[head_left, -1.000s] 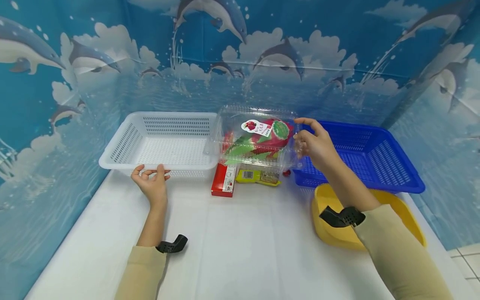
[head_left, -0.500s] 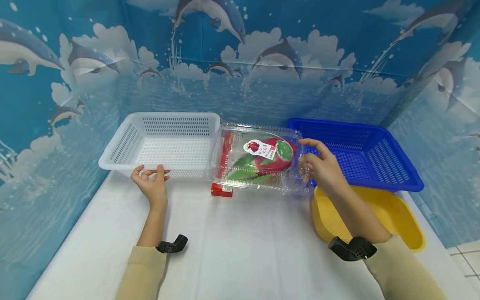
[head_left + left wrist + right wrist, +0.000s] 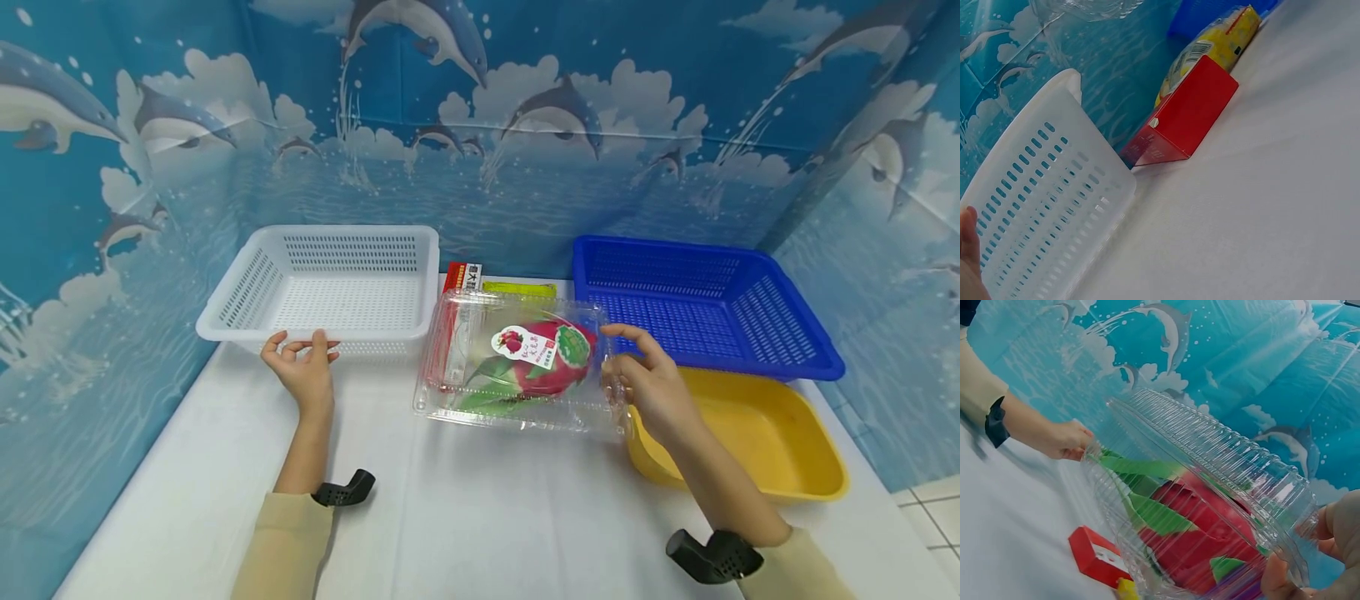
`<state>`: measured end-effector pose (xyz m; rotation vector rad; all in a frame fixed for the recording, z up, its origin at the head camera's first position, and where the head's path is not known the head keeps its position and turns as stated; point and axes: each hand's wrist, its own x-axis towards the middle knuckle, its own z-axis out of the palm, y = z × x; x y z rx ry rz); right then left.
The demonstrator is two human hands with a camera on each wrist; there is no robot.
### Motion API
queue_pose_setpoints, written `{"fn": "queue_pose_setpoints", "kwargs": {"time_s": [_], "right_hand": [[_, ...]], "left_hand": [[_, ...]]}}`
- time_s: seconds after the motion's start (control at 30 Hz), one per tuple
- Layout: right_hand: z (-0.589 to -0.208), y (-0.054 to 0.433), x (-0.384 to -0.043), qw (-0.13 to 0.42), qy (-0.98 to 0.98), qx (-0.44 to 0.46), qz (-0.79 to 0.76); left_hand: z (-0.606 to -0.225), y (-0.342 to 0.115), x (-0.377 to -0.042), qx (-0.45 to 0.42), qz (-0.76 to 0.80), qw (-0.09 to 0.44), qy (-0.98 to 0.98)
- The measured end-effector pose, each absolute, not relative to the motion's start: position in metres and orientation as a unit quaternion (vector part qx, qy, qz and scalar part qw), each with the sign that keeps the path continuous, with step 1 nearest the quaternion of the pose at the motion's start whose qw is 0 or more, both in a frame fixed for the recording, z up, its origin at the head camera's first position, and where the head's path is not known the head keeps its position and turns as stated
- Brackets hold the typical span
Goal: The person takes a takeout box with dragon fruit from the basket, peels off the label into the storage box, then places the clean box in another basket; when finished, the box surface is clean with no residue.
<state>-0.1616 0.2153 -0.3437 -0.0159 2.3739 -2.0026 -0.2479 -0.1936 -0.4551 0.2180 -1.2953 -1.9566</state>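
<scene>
A clear plastic clamshell box (image 3: 457,400) with a pink-and-green dragon fruit (image 3: 551,379) inside hangs above the table. My right hand (image 3: 656,392) pinches its right end between thumb and fingers. The right wrist view shows the same box (image 3: 1210,444) tilted, its ribbed side up, with my fingertips (image 3: 1279,575) on its edge. My left hand (image 3: 303,375) holds the front rim of the white perforated basket (image 3: 382,333). Only a little of that hand shows in the left wrist view, against the outer wall of the basket (image 3: 1054,187).
Behind the box, partly hidden, lie a red carton (image 3: 1194,106) and a yellow packet (image 3: 1244,37). At the right stand a blue perforated basket (image 3: 795,350) and, in front of it, a yellow basin (image 3: 750,425). A dolphin-print curtain (image 3: 480,183) backs the white table (image 3: 480,517).
My right hand has brought the box with the dragon fruit toward me, away from the curtain. The tops of the red carton and yellow packet now show behind it. My left hand has stayed put.
</scene>
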Motion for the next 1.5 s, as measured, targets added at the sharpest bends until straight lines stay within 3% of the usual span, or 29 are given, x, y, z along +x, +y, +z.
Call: {"fn": "queue_pose_setpoints", "kwargs": {"time_s": [0.7, 1.5], "right_hand": [[-0.404, 0.212, -0.128, 0.007, 0.717, -0.038, -0.696], [-0.432, 0.204, -0.12, 0.015, 0.761, -0.029, -0.647]], "left_hand": [[-0.447, -0.193, -0.246, 0.109, -0.766, 0.366, -0.517], [-0.438, -0.2, -0.241, 0.139, -0.767, 0.309, -0.545]]}}
